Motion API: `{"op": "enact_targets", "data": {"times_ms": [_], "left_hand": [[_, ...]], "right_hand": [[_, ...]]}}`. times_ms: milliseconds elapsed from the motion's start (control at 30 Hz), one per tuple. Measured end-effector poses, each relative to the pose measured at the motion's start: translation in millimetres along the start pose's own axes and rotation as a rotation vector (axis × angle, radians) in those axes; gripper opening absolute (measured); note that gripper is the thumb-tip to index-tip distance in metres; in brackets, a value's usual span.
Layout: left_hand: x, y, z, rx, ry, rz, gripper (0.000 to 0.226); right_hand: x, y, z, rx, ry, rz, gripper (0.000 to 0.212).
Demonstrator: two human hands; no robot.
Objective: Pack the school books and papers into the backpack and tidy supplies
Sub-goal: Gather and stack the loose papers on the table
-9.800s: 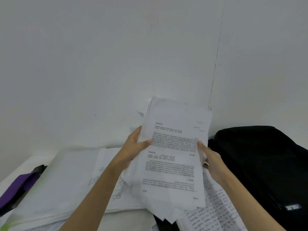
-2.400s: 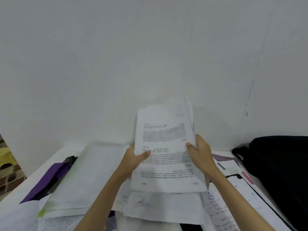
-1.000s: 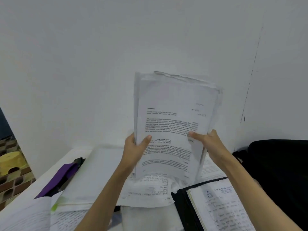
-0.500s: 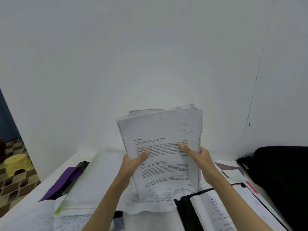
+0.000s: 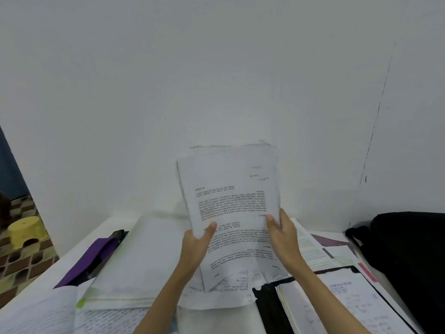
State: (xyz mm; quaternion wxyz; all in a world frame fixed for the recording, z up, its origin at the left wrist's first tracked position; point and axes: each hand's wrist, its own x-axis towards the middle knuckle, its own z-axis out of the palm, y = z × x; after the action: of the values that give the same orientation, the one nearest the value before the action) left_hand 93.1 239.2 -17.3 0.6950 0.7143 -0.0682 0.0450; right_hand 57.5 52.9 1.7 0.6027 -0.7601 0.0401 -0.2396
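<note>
Partly hidden: backpack [image 5: 409,256] cut off at right edge; print on papers [image 5: 231,213] blurred.
Papers: upright above desk [image 5: 72,259], lower corners bent.
Left hand [image 5: 195,244]: grips left edge, thumb in front.
Right hand [image 5: 283,237]: grips right edge likewise.

Paper stack [image 5: 231,213] held upright over desk [image 5: 101,239] centre, between left hand [image 5: 195,242] and right hand [image 5: 284,237]. Backpack [image 5: 409,256] at right edge, open binder [image 5: 337,307] front-right, folder [image 5: 94,256] left.
</note>
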Motion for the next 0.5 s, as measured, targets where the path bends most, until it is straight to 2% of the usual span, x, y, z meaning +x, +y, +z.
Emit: {"op": "enact_targets", "data": {"times_ms": [100,200,333,500], "left_hand": [[11,21,-1,0.038,-0.005,0.006,0.027],[23,46,-14,0.044,-0.071,-0.032,0.019],[30,49,-31,0.130,-0.137,-0.144,0.024],[30,-6,-49,0.362,-0.136,-0.392,0.030]], "right_hand": [[12,-25,3,-0.164,0.058,-0.118,0.013],[29,-45,-4,-0.191,0.043,-0.123,0.013],[36,-39,-7,-0.151,-0.100,0.102,0.017],[16,21,16,-0.129,-0.249,0.480,0.018]]}}
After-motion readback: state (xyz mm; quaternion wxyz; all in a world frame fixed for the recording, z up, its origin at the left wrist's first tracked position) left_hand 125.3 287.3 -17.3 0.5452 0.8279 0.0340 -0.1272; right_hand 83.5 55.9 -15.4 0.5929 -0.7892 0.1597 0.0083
